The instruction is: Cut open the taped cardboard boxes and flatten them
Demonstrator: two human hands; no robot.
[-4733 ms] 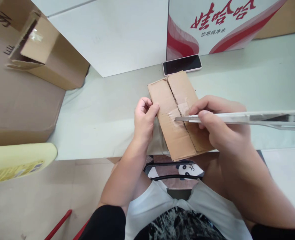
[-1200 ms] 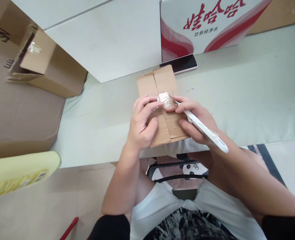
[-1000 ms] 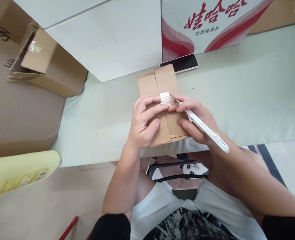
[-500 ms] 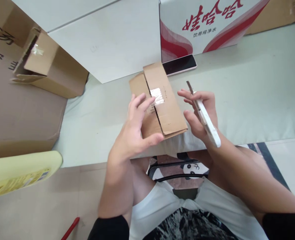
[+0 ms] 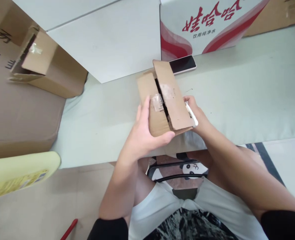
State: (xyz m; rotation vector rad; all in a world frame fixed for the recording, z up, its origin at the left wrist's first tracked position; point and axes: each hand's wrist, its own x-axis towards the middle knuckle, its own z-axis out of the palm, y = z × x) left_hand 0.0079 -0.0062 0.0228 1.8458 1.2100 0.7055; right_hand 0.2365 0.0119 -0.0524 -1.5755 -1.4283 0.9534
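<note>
A small cardboard box (image 5: 154, 116) lies in front of me, its right flap (image 5: 172, 100) raised, with a dark gap along the seam. Clear tape sits on both flaps, parted at that gap. My left hand (image 5: 147, 133) holds the box's near left side, thumb at the front edge and fingers along the left flap. Against the right side of the box is my right hand (image 5: 196, 110), closed round a white utility knife (image 5: 192, 115); the box hides its fingertips and the blade.
Behind the box lie a phone (image 5: 183, 64) and a white box with red lettering (image 5: 199, 40). A large white carton (image 5: 107, 46) is beside them. To the left are an open cardboard box (image 5: 54, 70) and a yellow container (image 5: 24, 171). A pale green cloth (image 5: 249, 93) covers the surface.
My right hand has moved in from the right to the box, still with the knife. The box has shifted right, its right flap has lifted, and the seam gap has widened.
</note>
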